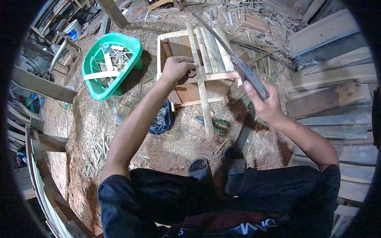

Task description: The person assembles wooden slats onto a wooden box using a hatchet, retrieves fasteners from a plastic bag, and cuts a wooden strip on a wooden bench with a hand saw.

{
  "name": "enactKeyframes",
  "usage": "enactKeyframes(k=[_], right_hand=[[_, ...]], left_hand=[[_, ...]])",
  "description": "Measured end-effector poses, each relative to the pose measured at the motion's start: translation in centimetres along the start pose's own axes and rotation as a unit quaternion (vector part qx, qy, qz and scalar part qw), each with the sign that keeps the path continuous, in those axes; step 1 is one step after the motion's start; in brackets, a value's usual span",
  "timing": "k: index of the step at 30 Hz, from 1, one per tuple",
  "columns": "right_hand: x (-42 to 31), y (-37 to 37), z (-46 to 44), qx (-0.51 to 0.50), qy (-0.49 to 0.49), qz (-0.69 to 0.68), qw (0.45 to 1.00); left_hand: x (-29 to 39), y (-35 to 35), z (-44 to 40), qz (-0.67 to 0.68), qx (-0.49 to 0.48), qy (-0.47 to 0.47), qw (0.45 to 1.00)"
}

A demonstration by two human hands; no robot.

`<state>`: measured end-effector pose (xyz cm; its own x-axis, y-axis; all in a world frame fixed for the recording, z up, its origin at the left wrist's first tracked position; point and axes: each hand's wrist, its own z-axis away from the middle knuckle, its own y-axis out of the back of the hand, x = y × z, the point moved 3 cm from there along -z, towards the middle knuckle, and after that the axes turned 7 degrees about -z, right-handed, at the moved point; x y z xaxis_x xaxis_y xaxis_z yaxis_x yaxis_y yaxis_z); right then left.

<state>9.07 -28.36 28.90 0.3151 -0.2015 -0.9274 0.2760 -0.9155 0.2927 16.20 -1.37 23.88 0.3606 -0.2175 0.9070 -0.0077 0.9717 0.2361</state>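
My right hand (266, 102) is wrapped round the dark handle of a machete (249, 75), whose long blade points up and to the left. Over the wooden frame, my left hand (179, 70) is closed, its fingertips beside a long thin wooden strip (204, 97); whether they grip anything is hidden. The strip lies across the frame, and its near end reaches toward my feet. Pale slats (216, 49) cover the right part of the wooden frame (198, 79), which stands on the ground.
A green tub (90, 85) of wood scraps stands at the left. Stacked boards (337, 103) line the right side. A black plastic bag (162, 119), a green-edged object (220, 125) and scattered offcuts lie near the frame. Posts and planks stand at the far left.
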Motion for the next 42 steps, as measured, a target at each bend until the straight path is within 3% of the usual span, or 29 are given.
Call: enactKeyframes(k=[7, 19, 34, 42], right_hand=[[0.1, 0.3, 0.1, -0.010, -0.018, 0.013, 1.000], [1.2, -0.4, 0.0, 0.008, -0.016, 0.018, 1.000], [2.1, -0.8, 0.1, 0.006, 0.001, 0.020, 1.000], [1.5, -1.0, 0.3, 0.003, -0.016, 0.003, 1.000]], left_hand=[[-0.9, -0.1, -0.2, 0.003, -0.076, -0.012, 0.997], [-0.5, -0.8, 0.8, -0.016, -0.124, -0.017, 0.992], [-0.6, -1.3, 3.5, -0.119, -0.112, -0.054, 0.985], [-0.3, -1.8, 4.9, -0.102, -0.139, -0.027, 0.985]])
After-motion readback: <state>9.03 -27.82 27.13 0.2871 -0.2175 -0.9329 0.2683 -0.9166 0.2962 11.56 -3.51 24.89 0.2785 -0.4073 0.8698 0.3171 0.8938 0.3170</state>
